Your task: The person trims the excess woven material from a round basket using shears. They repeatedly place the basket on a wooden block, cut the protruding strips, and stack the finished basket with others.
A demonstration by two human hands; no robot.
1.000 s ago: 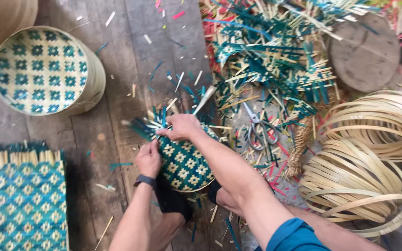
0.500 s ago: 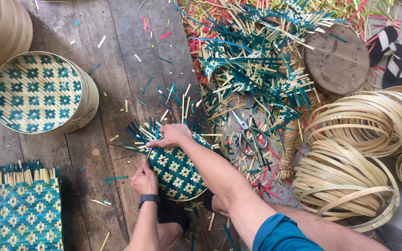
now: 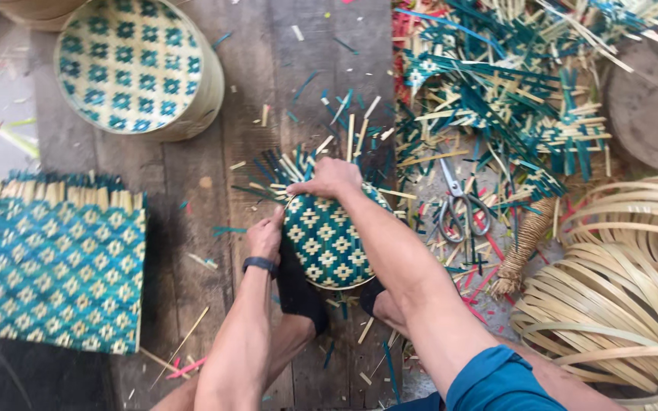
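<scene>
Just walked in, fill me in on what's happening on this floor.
A person sits over a plank floor, working a teal and cream woven basket braced by their feet. The right hand presses on its top edge, where loose strip ends stick out; the left hand grips its left rim. A finished round basket lies upper left, a flat woven mat at left, scissors among cut strips, and bamboo hoops at right.
</scene>
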